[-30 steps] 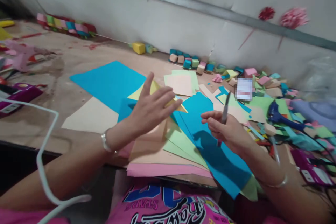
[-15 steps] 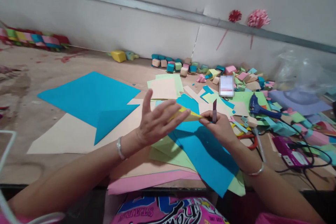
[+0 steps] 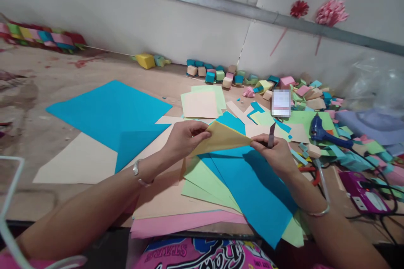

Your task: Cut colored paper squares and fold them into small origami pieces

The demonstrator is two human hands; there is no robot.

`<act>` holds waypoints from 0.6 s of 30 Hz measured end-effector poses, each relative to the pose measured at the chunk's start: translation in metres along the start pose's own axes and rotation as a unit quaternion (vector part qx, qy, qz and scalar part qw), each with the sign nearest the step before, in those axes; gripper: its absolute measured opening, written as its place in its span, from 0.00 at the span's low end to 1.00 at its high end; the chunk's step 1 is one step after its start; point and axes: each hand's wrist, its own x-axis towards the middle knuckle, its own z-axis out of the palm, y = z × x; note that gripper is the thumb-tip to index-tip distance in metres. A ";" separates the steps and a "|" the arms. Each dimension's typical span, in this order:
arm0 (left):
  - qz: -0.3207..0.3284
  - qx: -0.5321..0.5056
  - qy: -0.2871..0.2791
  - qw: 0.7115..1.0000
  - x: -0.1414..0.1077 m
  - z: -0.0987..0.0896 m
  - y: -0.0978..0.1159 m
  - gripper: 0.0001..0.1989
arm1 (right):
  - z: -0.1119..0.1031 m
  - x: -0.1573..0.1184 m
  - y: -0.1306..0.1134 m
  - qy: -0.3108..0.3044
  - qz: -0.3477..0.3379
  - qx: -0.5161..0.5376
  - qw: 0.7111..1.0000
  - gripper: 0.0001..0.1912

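Observation:
A folded yellow paper (image 3: 223, 138) is held up over the table between my two hands. My left hand (image 3: 186, 138) pinches its upper left edge between thumb and fingers. At its right corner my right hand (image 3: 275, 151) grips it with thumb and fingertips. A craft knife (image 3: 271, 135) also sticks up from my right hand, its blade pointing upward. Beneath the yellow paper lie large blue sheets (image 3: 252, 189) and light green sheets (image 3: 208, 185). Peach and pink sheets (image 3: 189, 223) are under those, near the table's front edge.
A blue sheet (image 3: 107, 111) lies at left. A peach square (image 3: 200, 104) lies behind my hands. At right are a blue glue gun (image 3: 318, 129), orange-handled scissors (image 3: 315, 175), a purple power box (image 3: 362, 195) with cables, and paper scraps. Small paper boxes (image 3: 210, 76) line the wall.
My left hand has gone from spread fingers against the yellow paper to a pinch on its edge. The paper now shows its broad face. The view has shifted slightly.

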 end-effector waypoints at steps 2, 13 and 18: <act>-0.010 -0.010 0.002 1.000 0.000 0.000 0.000 0.09 | 0.000 -0.001 -0.001 -0.007 0.011 0.001 1.000 0.10; -0.160 -0.193 -0.036 0.968 0.005 0.003 -0.005 0.14 | 0.000 0.006 0.008 0.022 0.103 0.116 0.988 0.13; -0.209 -0.226 0.018 0.951 0.005 0.000 -0.008 0.15 | 0.002 0.005 0.009 0.014 0.107 0.127 0.986 0.15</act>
